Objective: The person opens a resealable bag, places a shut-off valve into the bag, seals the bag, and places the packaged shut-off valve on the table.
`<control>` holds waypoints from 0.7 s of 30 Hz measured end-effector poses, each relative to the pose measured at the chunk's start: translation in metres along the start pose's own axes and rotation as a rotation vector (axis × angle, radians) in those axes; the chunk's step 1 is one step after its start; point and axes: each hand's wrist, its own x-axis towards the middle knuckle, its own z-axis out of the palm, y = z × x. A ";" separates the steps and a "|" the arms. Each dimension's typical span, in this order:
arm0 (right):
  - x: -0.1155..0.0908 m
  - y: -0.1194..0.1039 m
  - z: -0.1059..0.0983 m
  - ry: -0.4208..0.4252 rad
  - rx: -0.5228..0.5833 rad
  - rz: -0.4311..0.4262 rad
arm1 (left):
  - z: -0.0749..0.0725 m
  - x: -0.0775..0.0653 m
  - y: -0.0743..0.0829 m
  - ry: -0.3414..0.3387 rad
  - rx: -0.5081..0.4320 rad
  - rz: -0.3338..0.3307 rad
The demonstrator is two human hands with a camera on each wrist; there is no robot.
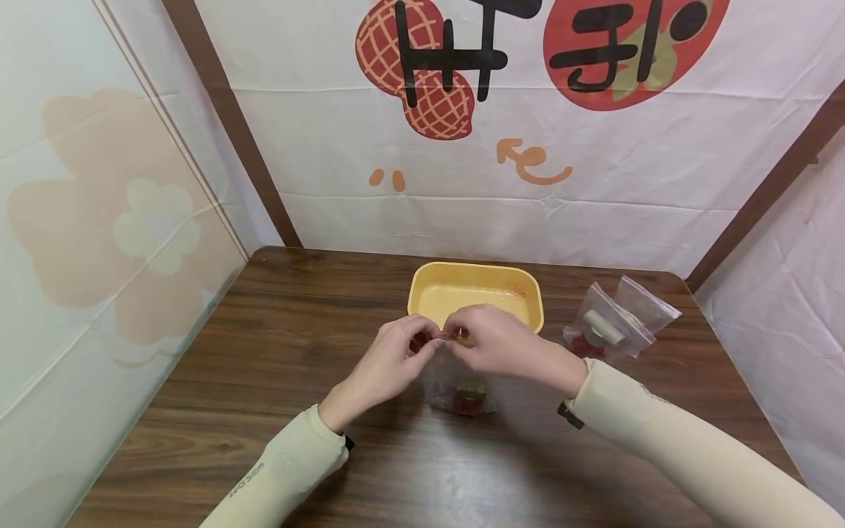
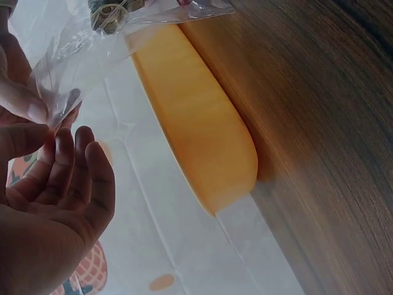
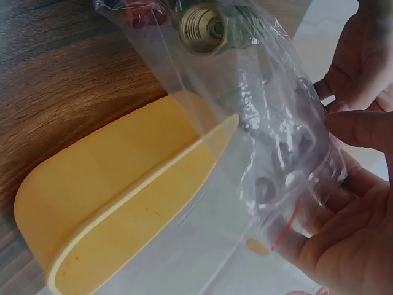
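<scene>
Both hands are at the top of a clear zip bag (image 1: 436, 385), in front of the yellow tub. My left hand (image 1: 389, 359) pinches the bag's top edge between thumb and forefinger; in the left wrist view its other fingers (image 2: 101, 178) are loosely bent. From the right, my right hand (image 1: 491, 341) pinches the same edge, close beside the left fingertips. A red zip line (image 3: 287, 226) runs near the right fingers. Low in the bag lies a threaded brass valve (image 3: 204, 29) with a red part (image 3: 144, 13).
A yellow plastic tub (image 1: 475, 267) stands behind the hands, reddish specks inside it. To the right, clear zip bags (image 1: 650, 301) lie on the brown wooden table (image 1: 317, 308), with a pale cylindrical piece (image 1: 602, 328) and something red inside. Printed cloth walls (image 1: 317, 147) enclose the table.
</scene>
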 end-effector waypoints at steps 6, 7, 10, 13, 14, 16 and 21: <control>0.005 0.000 0.002 0.003 0.047 -0.006 | 0.002 0.000 0.000 0.014 0.000 -0.002; 0.005 0.001 0.002 0.009 0.055 -0.013 | 0.002 0.000 0.000 0.016 -0.001 -0.002; 0.006 0.004 0.004 0.030 0.086 -0.045 | 0.002 0.000 0.000 0.021 -0.005 0.000; 0.006 0.006 0.006 0.043 0.110 -0.054 | 0.002 -0.001 0.000 0.027 -0.013 0.004; 0.007 0.006 0.006 0.045 0.117 -0.054 | 0.002 -0.001 0.000 0.028 -0.016 0.003; 0.007 0.006 0.007 0.046 0.129 -0.048 | 0.003 -0.001 0.000 0.028 -0.022 -0.002; 0.008 0.008 0.008 0.036 0.152 -0.049 | 0.004 -0.001 -0.001 0.022 -0.028 -0.013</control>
